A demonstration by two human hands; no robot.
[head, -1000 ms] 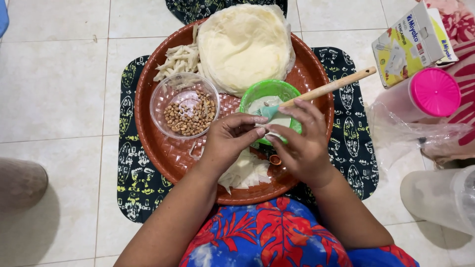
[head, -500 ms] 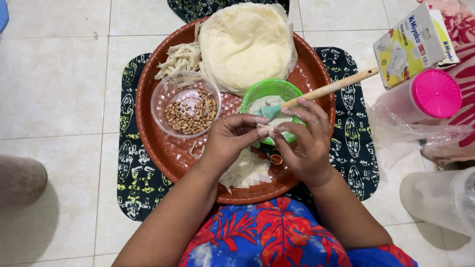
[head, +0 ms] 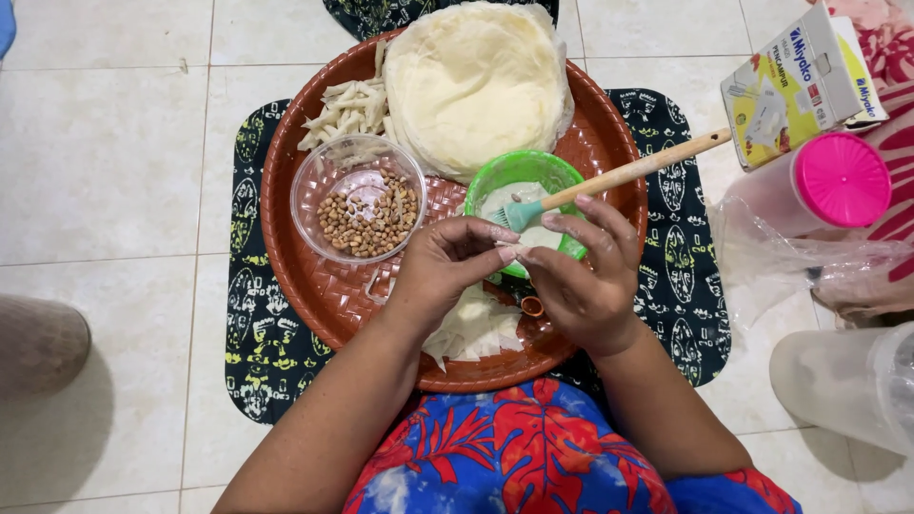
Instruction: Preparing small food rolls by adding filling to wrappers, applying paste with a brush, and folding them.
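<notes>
Over a round brown woven tray (head: 305, 276), my left hand (head: 447, 271) and my right hand (head: 581, 281) meet fingertip to fingertip, both pinching a small pale piece of dough wrapper (head: 512, 251). More pale wrapper (head: 476, 328) lies on the tray beneath my hands. Just behind my fingers sits a green bowl (head: 519, 176) of white paste, with a wooden-handled brush (head: 628, 174) resting in it. A clear bowl of brown nuts (head: 367, 214) stands to the left.
A stack of round pale wrappers (head: 471, 81) and cut pale strips (head: 347, 109) fill the tray's far side. The tray rests on a dark patterned cloth (head: 257, 362) on a tiled floor. At right are a carton (head: 795, 81), a pink-lidded container (head: 843, 181) and plastic bags (head: 790, 266).
My fingers have shifted slightly on the small wrapper piece; the hands stay in the same place over the tray.
</notes>
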